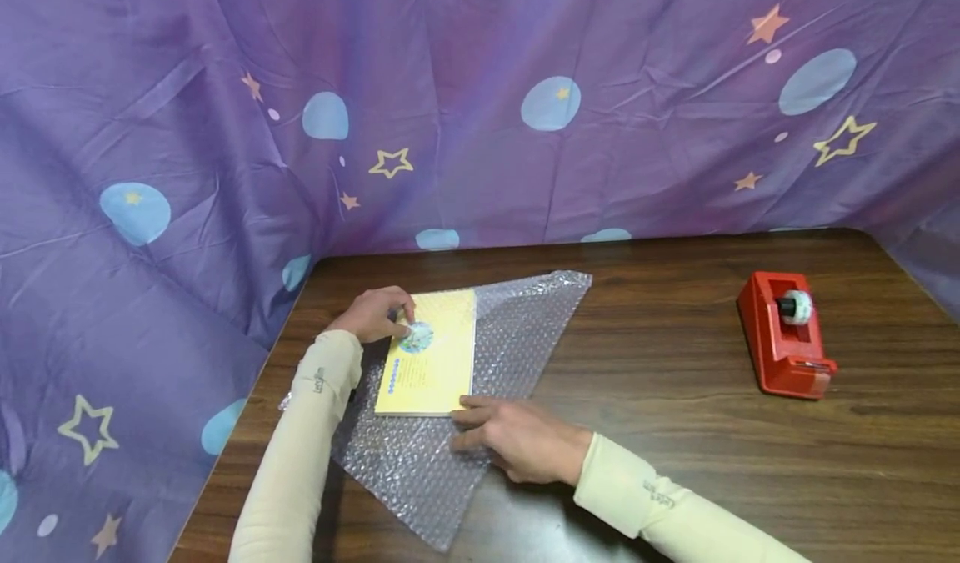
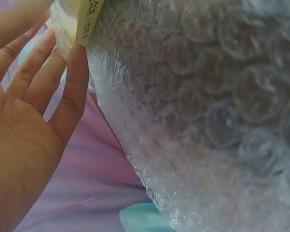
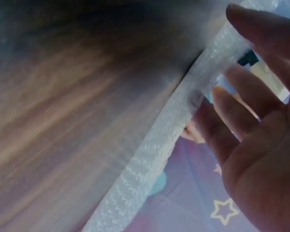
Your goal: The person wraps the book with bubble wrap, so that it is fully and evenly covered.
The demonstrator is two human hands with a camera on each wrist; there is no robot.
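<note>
Wood-grain tbl (image 1: 645, 321) has bubble wrap (image 1: 510, 350) on L & red tape dispenser (image 1: 774, 346) on R.

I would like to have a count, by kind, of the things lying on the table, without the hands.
Yellow book: 1
Bubble wrap sheet: 1
Red tape dispenser, its tape roll counted with it: 1
Total: 3

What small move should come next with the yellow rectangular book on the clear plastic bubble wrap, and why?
I'd probably have the right hand fold the near flap of clear plastic bubble wrap over the yellow rectangular book: its printed cover lies bare, the flap extends past its near edge, and that hand is beside it.
</note>
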